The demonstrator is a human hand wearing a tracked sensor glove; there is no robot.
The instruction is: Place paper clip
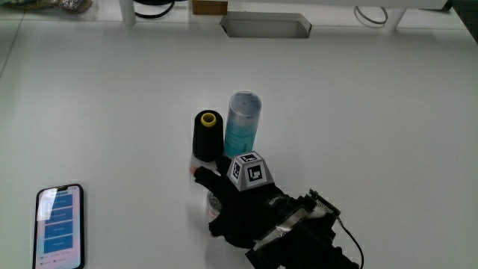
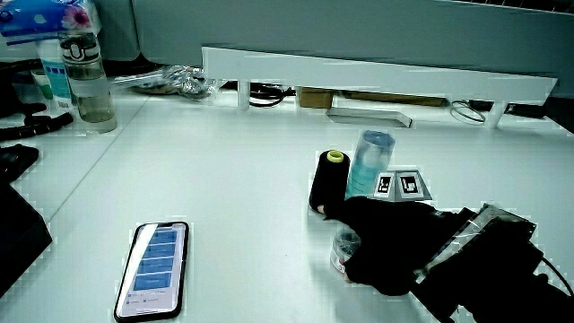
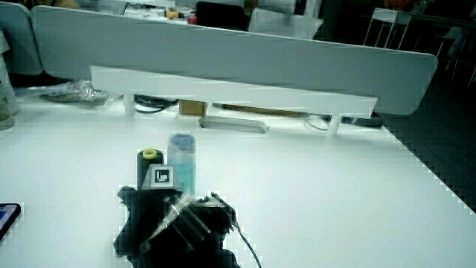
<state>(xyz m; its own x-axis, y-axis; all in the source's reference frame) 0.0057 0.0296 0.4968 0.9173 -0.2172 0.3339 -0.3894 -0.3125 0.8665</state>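
Note:
The gloved hand point(image 1: 240, 208) lies on the table just nearer to the person than a black thread spool with a yellow top point(image 1: 208, 134) and a blue clear bottle point(image 1: 243, 119), which stand side by side. Its fingers curl over a small clear round tub point(image 1: 214, 203), taken as the paper clip holder, which sits on the table. One fingertip reaches to the spool's base. In a side view the tub point(image 2: 343, 248) peeks out under the hand point(image 2: 395, 238), beside the spool point(image 2: 328, 179) and bottle point(image 2: 368, 161). In a side view the hand point(image 3: 149, 216) hides the tub.
A phone point(image 1: 60, 226) with its screen lit lies flat near the table's edge closest to the person. A grey tray point(image 1: 265, 25) sits by the low partition point(image 2: 377, 76). A clear water bottle point(image 2: 90, 81) stands at the table's corner near the partition.

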